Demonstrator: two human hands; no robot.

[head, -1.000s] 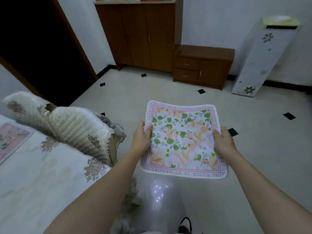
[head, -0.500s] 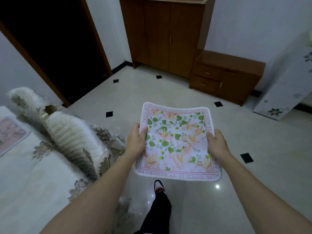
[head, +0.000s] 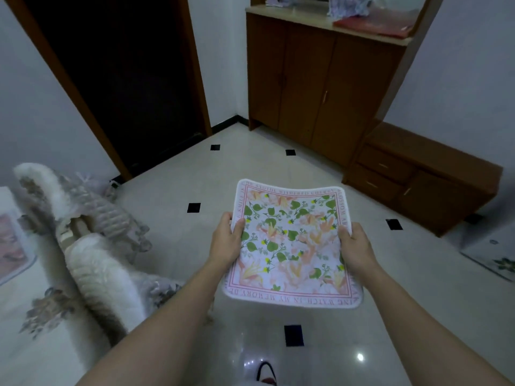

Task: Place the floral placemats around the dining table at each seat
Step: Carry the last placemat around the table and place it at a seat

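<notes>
A square floral placemat (head: 292,243) with green leaves, peach flowers and a pink lettered border is held flat in the air over the tiled floor. My left hand (head: 227,239) grips its left edge, thumb on top. My right hand (head: 355,247) grips its right edge the same way. At the far left lies the dining table (head: 36,330) under a pale embroidered cloth, and another floral placemat (head: 11,246) lies on it, partly cut off by the frame edge.
A chair with a quilted white cover (head: 94,246) stands against the table's right side. A dark doorway (head: 117,79) opens ahead left. A tall wooden cabinet (head: 320,87) and a low drawer unit (head: 418,176) line the far wall. A slippered foot (head: 266,376) shows below.
The view has swung left and moved forward across the floor. The placemat stays held between both hands in the same grip. The white stand at right has nearly left the frame.
</notes>
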